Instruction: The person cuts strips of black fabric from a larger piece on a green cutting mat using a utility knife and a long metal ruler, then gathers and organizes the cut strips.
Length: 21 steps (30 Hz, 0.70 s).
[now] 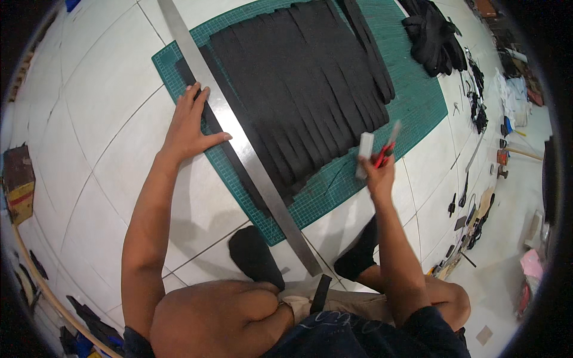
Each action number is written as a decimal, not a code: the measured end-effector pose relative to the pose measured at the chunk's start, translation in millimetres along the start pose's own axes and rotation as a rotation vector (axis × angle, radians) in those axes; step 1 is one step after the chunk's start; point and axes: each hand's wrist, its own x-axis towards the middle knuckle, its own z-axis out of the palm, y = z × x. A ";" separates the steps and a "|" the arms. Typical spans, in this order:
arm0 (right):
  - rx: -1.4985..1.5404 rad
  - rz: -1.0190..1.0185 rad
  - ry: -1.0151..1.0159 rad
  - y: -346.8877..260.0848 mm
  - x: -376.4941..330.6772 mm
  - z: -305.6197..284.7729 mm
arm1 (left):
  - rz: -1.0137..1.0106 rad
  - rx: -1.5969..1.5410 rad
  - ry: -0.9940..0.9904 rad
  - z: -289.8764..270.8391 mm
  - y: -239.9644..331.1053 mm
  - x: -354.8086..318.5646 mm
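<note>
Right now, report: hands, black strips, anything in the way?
Left hand spread, touching metal ruler. Right hand holding red tool and white block. Black strips laid out on green mat. Ruler crosses mat's left side; black bundle at far right.

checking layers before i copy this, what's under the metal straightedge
Black fabric and the green mat show on both sides of the straightedge, with white tiles around its near end. What lies directly beneath is covered.

A workshop (tiled floor (113,89)): cutting mat (415,110), metal straightedge (256,167), black strips (292,77).
</note>
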 end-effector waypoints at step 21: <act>-0.077 -0.025 -0.483 -36.0 -129.5 83.1 | -0.120 0.029 -0.094 -7.0 8.8 0.5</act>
